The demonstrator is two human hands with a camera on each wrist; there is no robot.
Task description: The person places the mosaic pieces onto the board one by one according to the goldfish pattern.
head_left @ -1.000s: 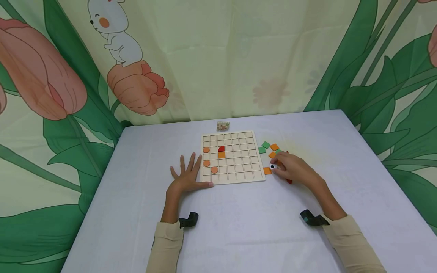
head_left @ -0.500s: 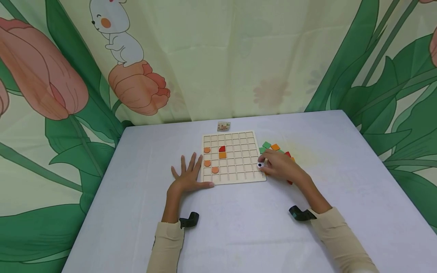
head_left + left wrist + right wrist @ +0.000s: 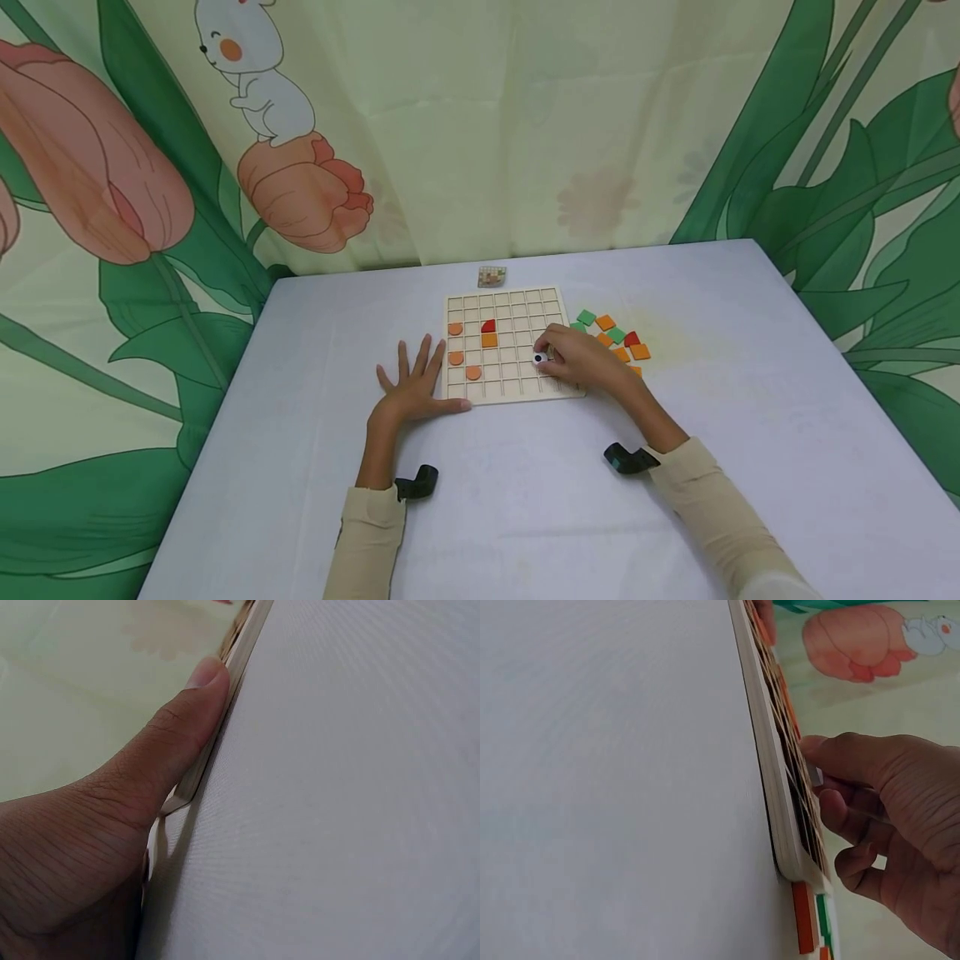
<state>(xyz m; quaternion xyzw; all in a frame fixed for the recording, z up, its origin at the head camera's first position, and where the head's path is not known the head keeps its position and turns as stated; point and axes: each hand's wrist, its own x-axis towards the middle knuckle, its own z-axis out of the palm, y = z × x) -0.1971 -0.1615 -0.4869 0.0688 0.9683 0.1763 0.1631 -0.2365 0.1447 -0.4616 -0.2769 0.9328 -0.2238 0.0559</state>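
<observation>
A pale wooden grid board [image 3: 517, 388] lies on the white table. My left hand [image 3: 411, 392] rests at its left edge with fingers spread; in the left wrist view the thumb [image 3: 180, 724] lies along the board's near edge. Over the board's right part, my right hand [image 3: 581, 357] pinches a white round piece with a black dot [image 3: 539, 358] between thumb and fingertips. In the board's cells sit round orange pieces [image 3: 473, 372], a red quarter-round piece [image 3: 489, 326] and an orange square [image 3: 489, 340]. The right wrist view shows the curled fingers close over the grid.
Right of the board lie several loose tiles: green squares [image 3: 587, 317], orange squares [image 3: 639, 352] and a red piece [image 3: 632, 338]. Some are partly hidden behind my right hand and forearm. A small patterned card [image 3: 492, 277] lies behind the board. A printed curtain [image 3: 465, 150] hangs beyond the table.
My right hand has carried the white dotted piece leftward from the loose tiles onto the board's right part, uncovering more tiles. My left hand has stayed in place.
</observation>
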